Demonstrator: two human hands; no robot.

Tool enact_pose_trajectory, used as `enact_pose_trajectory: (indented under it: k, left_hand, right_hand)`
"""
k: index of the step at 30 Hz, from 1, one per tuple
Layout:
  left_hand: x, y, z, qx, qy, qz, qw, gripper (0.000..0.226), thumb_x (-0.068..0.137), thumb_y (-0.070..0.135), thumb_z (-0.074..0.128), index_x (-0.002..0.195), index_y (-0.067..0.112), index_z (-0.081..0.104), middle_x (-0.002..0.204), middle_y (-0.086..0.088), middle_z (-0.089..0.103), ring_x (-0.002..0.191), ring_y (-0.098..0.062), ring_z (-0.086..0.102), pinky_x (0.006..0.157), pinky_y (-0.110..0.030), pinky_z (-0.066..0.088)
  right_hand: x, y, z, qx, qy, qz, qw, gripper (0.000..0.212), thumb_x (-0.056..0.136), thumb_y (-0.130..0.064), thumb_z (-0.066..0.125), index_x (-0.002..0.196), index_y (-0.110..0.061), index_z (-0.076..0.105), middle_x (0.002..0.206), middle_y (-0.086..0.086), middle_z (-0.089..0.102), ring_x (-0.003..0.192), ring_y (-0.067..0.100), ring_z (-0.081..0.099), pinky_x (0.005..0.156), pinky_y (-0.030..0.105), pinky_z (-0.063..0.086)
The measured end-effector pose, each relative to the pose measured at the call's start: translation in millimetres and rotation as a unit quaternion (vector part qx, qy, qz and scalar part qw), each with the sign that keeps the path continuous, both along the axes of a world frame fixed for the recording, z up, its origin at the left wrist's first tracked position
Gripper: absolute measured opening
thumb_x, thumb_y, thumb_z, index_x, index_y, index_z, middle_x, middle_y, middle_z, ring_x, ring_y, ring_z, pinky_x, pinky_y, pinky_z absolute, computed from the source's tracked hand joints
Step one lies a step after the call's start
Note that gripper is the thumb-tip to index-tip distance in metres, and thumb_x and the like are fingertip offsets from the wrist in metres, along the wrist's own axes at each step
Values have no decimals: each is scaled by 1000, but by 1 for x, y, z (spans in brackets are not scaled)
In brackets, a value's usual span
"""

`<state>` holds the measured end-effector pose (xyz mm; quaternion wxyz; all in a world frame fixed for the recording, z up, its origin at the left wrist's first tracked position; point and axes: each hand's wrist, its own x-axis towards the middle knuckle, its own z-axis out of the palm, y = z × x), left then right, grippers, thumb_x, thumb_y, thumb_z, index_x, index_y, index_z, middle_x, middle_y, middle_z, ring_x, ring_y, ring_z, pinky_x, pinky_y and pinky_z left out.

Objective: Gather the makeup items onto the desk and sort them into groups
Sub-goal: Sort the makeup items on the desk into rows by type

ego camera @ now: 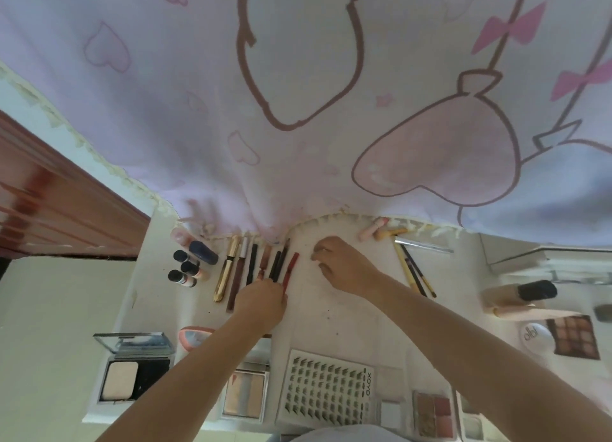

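1. Your bench (331, 309): white top, far edge under a pink printed cloth (298, 110).
2. Far left: small dark-capped bottles (188, 266).
3. Beside them: a row of slim tubes and pencils (255, 266).
4. Far right: thin brushes (414, 269).
5. Near edge: open powder compact (132, 368), lash tray (328, 388), blush palette (433, 415).

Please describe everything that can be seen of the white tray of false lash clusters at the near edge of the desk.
The lash tray is a flat white card, rectangular, lying face up at the near edge of the desk. Small dark lash clusters stand on it in neat rows and columns. Black lettering runs along its right side. It lies between two open palettes, under the gap between the person's forearms. No hand touches it.
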<state>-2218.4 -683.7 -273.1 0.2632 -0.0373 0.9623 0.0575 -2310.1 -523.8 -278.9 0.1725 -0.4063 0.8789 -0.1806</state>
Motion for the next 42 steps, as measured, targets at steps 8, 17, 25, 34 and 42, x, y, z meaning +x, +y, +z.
enact_pose_trajectory:
  k: [8, 17, 25, 34, 42]
  left_hand:
    - [-18, 34, -9, 50, 60, -83, 993, 34, 97, 26, 29, 125, 10, 40, 131, -7, 41, 124, -22, 37, 96, -32, 40]
    - [-24, 70, -37, 13, -26, -110, 993, 60, 99, 34, 15, 143, 1, -6, 153, -14, -14, 142, -25, -12, 117, -32, -1]
    - [-24, 68, -32, 5, -53, -117, 992, 59, 100, 34, 15, 143, 1, -8, 153, -14, -17, 142, -25, -13, 117, -32, -2]
    - [-32, 64, -9, 38, -82, -115, 989, 56, 100, 31, 20, 144, 2, 2, 155, -10, -8, 143, -21, -5, 117, -31, 7]
    - [-26, 61, 6, 69, -23, -106, 992, 57, 99, 30, 26, 145, 8, 0, 155, -8, -2, 143, -19, 0, 116, -31, 11]
  right_hand:
    - [17, 117, 9, 56, 21, -272, 961, 25, 86, -9, 50, 107, -5, 64, 107, 12, 63, 103, 28, 54, 90, 30, 40]
    - [28, 124, -4, 181, -44, -336, 923, 27, 92, -16, 40, 114, -6, 52, 112, 9, 53, 102, 24, 55, 82, 27, 43]
    - [36, 109, -6, 208, -30, -348, 914, 32, 92, -9, 37, 124, -8, 41, 119, 8, 50, 106, 22, 55, 82, 27, 46]
    - [41, 113, -7, 230, 0, -354, 907, 29, 90, -14, 38, 116, -10, 48, 117, 4, 54, 109, 20, 49, 83, 25, 44]
    - [49, 107, 3, 160, 19, -292, 943, 28, 95, -21, 33, 110, -8, 53, 114, 7, 54, 108, 18, 50, 85, 25, 40]
